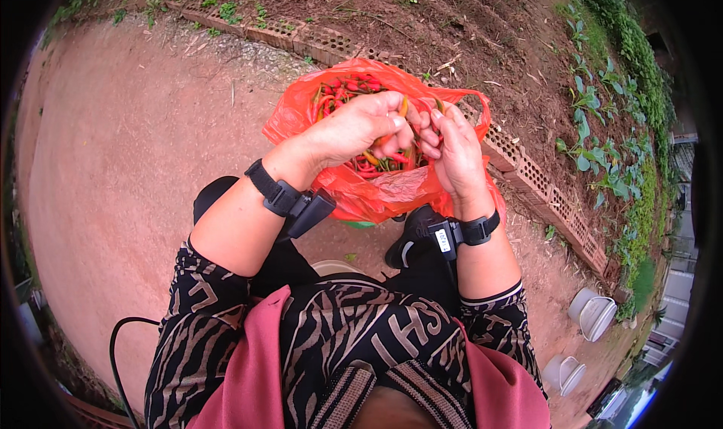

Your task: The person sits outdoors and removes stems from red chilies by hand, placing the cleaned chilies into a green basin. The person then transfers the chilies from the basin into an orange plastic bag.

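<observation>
A thin red plastic bag [390, 191] stands open in front of me, full of chili peppers [353, 84], mostly red with some orange and green among them. My left hand [373, 121] is over the bag's mouth, its fingers curled around a yellow-orange chili pepper [404, 107]. Close beside it, my right hand [456, 146] pinches a small green piece [439, 106] between thumb and fingers; whether it is a pepper or a stem is unclear. The fingers of both hands nearly meet and hide part of the peppers underneath.
Beyond the bag, a border of hollow bricks [525, 175] edges a tilled soil bed [452, 28]. Leafy plants [587, 101] grow at the right. Two white buckets [599, 316] are on the reddish ground [124, 146] at lower right. My shoe [415, 234] is just below the bag.
</observation>
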The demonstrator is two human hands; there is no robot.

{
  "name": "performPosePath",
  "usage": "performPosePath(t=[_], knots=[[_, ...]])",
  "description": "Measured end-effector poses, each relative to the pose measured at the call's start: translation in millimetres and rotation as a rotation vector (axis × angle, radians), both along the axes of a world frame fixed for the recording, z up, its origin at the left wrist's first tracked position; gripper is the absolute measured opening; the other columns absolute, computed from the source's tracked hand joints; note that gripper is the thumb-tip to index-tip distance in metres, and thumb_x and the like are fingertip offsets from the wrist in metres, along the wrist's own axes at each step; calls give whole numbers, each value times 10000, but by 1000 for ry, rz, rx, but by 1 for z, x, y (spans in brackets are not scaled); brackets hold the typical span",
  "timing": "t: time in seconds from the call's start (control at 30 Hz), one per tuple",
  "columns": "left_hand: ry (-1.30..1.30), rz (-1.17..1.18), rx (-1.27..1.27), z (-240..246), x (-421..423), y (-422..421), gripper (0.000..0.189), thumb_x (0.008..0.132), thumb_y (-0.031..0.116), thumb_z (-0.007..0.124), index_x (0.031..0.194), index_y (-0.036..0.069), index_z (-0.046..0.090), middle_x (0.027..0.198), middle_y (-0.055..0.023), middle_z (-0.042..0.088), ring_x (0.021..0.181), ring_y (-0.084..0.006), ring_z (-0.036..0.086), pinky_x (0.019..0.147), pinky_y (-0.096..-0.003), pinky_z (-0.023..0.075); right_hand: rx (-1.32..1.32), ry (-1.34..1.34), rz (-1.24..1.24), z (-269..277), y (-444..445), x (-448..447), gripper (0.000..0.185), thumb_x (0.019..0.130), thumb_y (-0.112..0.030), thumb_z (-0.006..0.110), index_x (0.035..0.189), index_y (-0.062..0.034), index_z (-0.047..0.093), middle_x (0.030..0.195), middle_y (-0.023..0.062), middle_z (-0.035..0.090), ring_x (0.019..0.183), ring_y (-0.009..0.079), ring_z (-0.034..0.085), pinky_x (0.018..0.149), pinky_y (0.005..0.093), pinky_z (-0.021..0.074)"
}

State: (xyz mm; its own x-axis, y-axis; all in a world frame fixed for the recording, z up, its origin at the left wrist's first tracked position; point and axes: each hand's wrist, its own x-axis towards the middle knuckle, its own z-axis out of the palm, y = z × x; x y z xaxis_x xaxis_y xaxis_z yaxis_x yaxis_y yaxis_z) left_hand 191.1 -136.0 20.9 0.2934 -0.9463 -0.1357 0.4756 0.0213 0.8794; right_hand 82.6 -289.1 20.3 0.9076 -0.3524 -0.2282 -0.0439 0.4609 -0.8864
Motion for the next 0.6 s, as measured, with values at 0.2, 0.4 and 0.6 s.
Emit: performPosePath(t=[0.2, 0.4, 0.6], knots=[[200, 125, 134, -3, 2, 0, 423, 990, 456, 483, 719, 133, 459, 548, 81, 314, 440, -32, 227, 409, -215, 192, -35, -50, 71, -2, -4, -4, 169, 996, -207, 503, 1039, -51, 553, 750, 12, 568, 511, 31, 362, 455, 171, 263], [153, 280, 134, -3, -3, -7, 329, 914, 406, 643, 761, 131, 546, 611, 97, 410, 489, -6, 295, 446, -186, 230, 182, -16, 133, 4, 0, -6, 201, 1027, -220, 435, 1140, -97, 546, 660, -31, 452, 421, 26, 310, 411, 174, 239], [158, 252, 91, -8, -19, -13, 147, 924, 227, 655, 968, 87, 666, 725, 72, 575, 543, -3, 392, 484, -178, 296, 230, 17, 177, 7, 7, -7, 372, 1021, -184, 437, 1382, -95, 429, 741, -36, 403, 543, 22, 320, 478, 162, 248]])
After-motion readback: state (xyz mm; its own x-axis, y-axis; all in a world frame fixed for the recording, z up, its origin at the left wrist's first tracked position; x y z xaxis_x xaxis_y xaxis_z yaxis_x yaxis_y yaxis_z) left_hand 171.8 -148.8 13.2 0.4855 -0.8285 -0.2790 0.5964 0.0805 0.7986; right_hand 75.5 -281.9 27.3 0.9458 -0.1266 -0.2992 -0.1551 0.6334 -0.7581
